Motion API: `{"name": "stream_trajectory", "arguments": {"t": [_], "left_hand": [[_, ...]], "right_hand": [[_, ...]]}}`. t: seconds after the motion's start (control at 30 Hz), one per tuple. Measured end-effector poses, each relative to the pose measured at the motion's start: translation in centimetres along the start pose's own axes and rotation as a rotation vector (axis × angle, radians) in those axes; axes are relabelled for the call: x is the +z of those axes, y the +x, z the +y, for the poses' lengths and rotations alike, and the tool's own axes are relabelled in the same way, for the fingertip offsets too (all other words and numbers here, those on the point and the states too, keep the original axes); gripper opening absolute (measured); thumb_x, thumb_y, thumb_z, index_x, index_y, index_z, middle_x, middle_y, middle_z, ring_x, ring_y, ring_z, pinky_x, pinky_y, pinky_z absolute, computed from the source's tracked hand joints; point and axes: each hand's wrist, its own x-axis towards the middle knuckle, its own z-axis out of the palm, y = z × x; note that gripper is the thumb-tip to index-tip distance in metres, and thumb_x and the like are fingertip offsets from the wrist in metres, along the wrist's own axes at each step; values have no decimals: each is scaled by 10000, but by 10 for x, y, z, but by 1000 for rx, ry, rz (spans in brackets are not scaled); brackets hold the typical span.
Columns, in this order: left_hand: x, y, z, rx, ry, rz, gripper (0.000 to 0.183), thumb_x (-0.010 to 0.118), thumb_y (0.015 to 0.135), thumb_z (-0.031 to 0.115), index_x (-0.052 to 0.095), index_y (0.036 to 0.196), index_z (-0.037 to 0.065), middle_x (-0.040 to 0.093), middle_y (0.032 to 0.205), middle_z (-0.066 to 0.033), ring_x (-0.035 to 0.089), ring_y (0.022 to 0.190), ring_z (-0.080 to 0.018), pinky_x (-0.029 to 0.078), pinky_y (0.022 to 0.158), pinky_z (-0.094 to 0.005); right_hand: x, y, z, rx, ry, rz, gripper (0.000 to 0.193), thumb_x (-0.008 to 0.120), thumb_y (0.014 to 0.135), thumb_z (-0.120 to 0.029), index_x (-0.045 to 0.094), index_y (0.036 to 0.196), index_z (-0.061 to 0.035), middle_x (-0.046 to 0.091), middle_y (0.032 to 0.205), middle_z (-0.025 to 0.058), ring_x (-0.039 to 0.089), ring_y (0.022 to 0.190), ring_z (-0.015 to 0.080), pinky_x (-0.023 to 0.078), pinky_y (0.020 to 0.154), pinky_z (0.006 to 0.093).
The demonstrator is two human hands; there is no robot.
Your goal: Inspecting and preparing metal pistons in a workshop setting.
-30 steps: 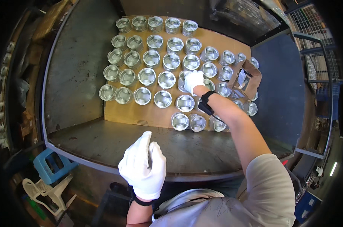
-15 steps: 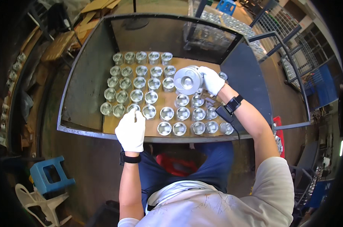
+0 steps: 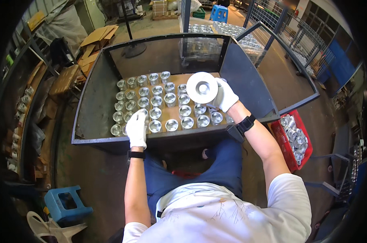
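Observation:
My right hand (image 3: 225,95), in a white glove, grips a large silvery piston (image 3: 199,96) by its side, raised above the workbench. The piston's round crown with a central bowl faces up. My left hand (image 3: 136,128), also gloved, is at the front left of the rows, with fingers drawn together against a small piston (image 3: 143,111); whatever sits between the fingertips is hidden. Several more pistons (image 3: 155,126) stand upright in rows on brown board (image 3: 179,77). Part of the right-hand rows lies hidden behind the raised piston and my right hand.
Dark metal walls (image 3: 250,73) enclose the bench at the back and sides. At right, a red basket (image 3: 309,152) holds loose metal parts. A blue stool (image 3: 68,204) stands at lower left beside a white plastic chair (image 3: 49,229). Wrapped parts (image 3: 236,30) stand behind the bench.
The view has shifted, bringing more of the far floor and the red basket into sight. My right hand still holds the large piston, its crown turned more squarely upward. My left hand stays by the front-left pistons.

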Motion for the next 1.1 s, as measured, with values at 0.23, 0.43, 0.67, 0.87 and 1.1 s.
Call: {"name": "stream_trajectory", "arguments": {"t": [0.23,0.43,0.67,0.87,1.1], "left_hand": [[71,-42,71,-693,-1592,-1152,525,380,1033,454,478,1342,41,653,1158,-198,683,952,-325,582,734,-395],[86,-55,113,-469,-1584,-1011,535,422,1023,436,412,1407,64,525,1387,-157,523,1258,-346,540,949,-527],[68,-53,110,-663,-1416,-842,511,319,1057,412,387,1437,77,455,1431,-177,487,1299,-354,495,956,-643],[75,-47,85,-654,-1422,-798,523,372,1037,411,404,1435,75,461,1439,-181,519,1266,-372,489,930,-647],[79,-56,81,-523,-1424,-669,595,572,968,417,422,1419,58,525,1378,-175,581,1192,-349,533,898,-552]], "right_hand": [[27,-39,47,-90,17,68,273,459,952,-182,570,1150,-31,659,1111,75,649,1040,204,540,952,387],[20,-71,74,-378,-465,-85,355,471,933,-103,559,1271,-36,638,1204,96,616,1112,194,500,992,348],[10,-75,90,-342,-266,-107,442,564,924,-22,506,1362,-40,619,1271,82,611,1153,188,487,1013,344],[5,-71,86,-449,-697,-60,412,525,892,34,547,1301,-12,648,1210,83,625,1114,174,494,967,306],[6,-67,90,-451,-775,36,472,434,813,91,579,1256,16,662,1180,73,609,1116,140,471,987,282]]}}
